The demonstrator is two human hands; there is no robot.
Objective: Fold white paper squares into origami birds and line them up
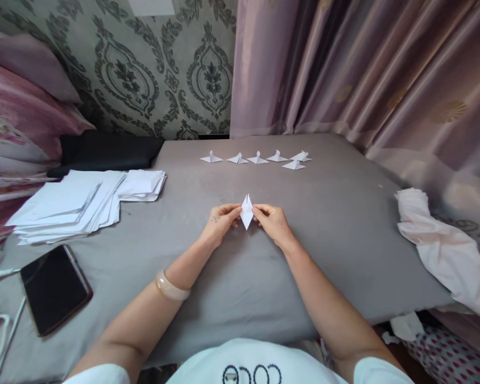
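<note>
Between my two hands is a small white folded paper (247, 212), diamond-shaped, with a slit at its top point. My left hand (224, 218) pinches its left corner between thumb and fingers. On the other side, my right hand (272, 221) grips the right corner the same way. The paper is held upright above the grey cloth, with its lower tip pointing toward me. Farther back, several finished-looking folded paper figures (257, 158) stand in a row, each with wide flat sides and a raised middle.
Stacks of white paper sheets (68, 205) lie at the left, beside a folded black cloth (108, 149). Nearer is a tablet-like phone (55, 290) with white cables (8, 330). A pale crumpled cloth (444, 245) lies along the right edge of the grey-covered table (344, 240). Curtains (304, 64) hang behind.
</note>
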